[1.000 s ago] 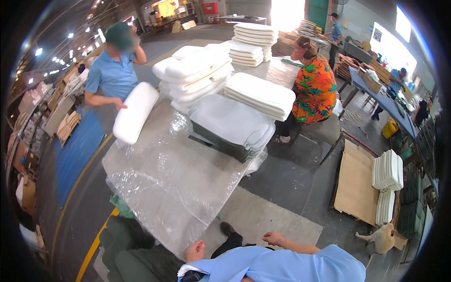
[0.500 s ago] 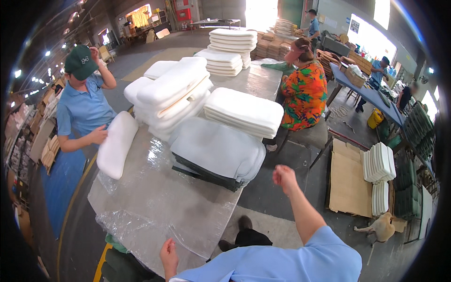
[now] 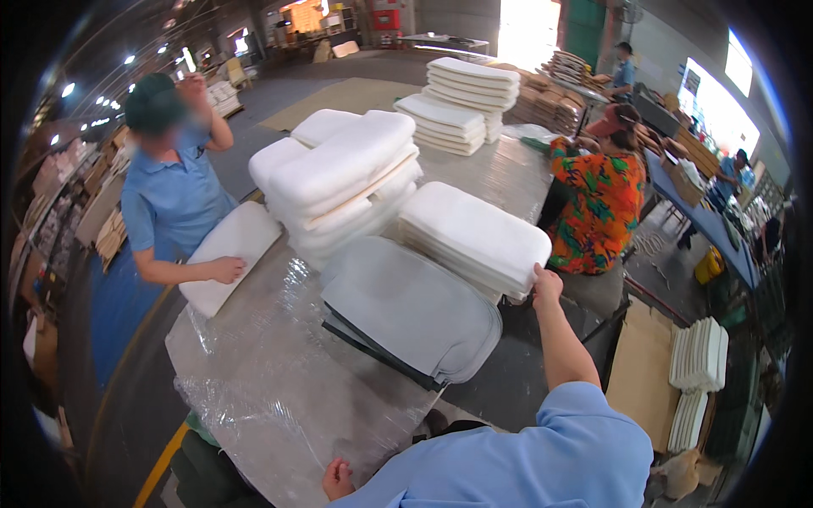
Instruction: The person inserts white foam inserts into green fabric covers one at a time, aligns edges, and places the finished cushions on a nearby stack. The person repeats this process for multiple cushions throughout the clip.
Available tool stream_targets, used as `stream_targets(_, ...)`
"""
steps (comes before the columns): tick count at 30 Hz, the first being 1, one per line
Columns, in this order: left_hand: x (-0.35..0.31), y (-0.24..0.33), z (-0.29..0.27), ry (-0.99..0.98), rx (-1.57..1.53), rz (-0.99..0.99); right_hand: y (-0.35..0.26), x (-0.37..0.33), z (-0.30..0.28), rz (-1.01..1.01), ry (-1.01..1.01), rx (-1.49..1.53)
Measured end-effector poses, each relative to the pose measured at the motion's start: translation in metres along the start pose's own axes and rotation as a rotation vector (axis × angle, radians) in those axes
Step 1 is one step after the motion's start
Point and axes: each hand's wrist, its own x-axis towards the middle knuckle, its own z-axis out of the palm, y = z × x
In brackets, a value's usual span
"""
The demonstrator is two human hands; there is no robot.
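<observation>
A stack of white foam pads [image 3: 474, 224] lies on the plastic-covered table [image 3: 279, 372]. At its near right corner my right hand [image 3: 547, 286] pinches the edge of a pad, arm stretched forward. My left hand [image 3: 338, 479] hangs low by the table's near edge, fingers loosely curled, nothing visible in them. Between my hands and the white stack lies a pile of grey fabric covers [image 3: 406, 305], with dark layers showing beneath. A taller pile of white foam blocks [image 3: 339, 169] stands behind the covers, to the left.
Across the table at left, a person in blue [image 3: 174, 199] rests one hand on a white pad [image 3: 229, 258]. A person in an orange patterned shirt [image 3: 597, 203] sits at the right side. More white pads [image 3: 470, 93] are stacked farther back. Cardboard [image 3: 644, 364] and a tan dog [image 3: 677, 474] are on the floor.
My right hand has reached forward from beside the grey covers to the white stack's corner. My view has shifted. The person at left has laid the pad flatter, with a hand on top.
</observation>
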Motion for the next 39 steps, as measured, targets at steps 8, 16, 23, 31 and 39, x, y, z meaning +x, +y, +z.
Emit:
stream_targets(8, -0.022, 0.014, 0.019, 0.098, 0.054, 0.023, -0.037, -0.02, 0.047, 0.265, -0.364, 0.286)
stream_targets(16, 0.01, 0.057, 0.037, -0.02, 0.016, 0.064, -0.033, -0.014, 0.039, 0.076, -0.354, 0.402)
stream_targets(23, 0.0, 0.06, 0.008, -0.125, -0.047, 0.085, -0.041, -0.115, -0.039, -0.071, -0.581, 0.453)
stream_targets(31, 0.007, 0.106, -0.1, -0.15, -0.421, -0.083, 0.018, -0.259, -0.123, 0.067, -0.879, 0.3)
stream_targets(39, -0.011, 0.074, -0.219, 0.026, -0.767, -0.372, 0.14, -0.4, -0.093, 0.342, -1.205, 0.018)
